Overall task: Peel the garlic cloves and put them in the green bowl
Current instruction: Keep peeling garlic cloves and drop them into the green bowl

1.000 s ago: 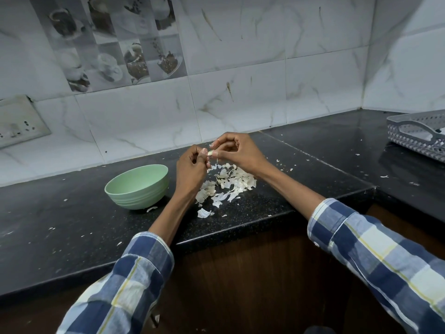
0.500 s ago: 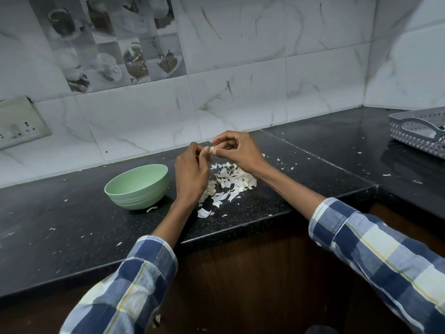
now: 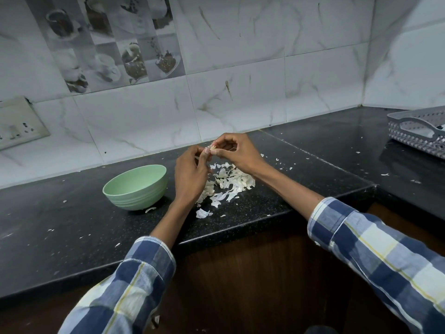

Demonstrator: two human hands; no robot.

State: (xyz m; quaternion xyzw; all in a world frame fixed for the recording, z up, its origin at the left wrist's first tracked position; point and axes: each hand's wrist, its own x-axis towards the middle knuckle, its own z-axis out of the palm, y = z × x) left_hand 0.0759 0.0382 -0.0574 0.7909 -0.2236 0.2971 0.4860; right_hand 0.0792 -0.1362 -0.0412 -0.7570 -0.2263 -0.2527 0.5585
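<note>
A: Right, both of your hands are up over the worktop (image 3: pixel 72 239), meeting above the pile of skins (image 3: pixel 228 183). Your left hand (image 3: pixel 190 177) has its fingers curled in, thumb and fingertips pinched on a small pale clove (image 3: pixel 212 148).

B: And your right hand (image 3: pixel 237 153) is on the same clove from the other side, fingertips closed on it too. So it's clamped between the two hands, held in the air, clear of the black surface.

A: Can you tell how much skin is left on it?

B: No, it's too small and mostly hidden by your fingers. You can only see a pale bit poking out between the thumbs.

A: Fair. Your bowl (image 3: pixel 136 186) sits just left of your left hand, upright on the worktop, close to the front edge. From this angle you see the green inside wall, but I cannot tell what lies at the bottom.

B: One loose curl of skin lies touching the bowl's foot, and more scraps are scattered across the surface on both sides.

A: Off to your far right, a grey perforated basket (image 3: pixel 419 133) rests on the other leg of the worktop, well apart from the pile.

B: Your checked sleeves (image 3: pixel 134 285) hang out over the front edge, in front of a dark wooden cabinet front.
</note>
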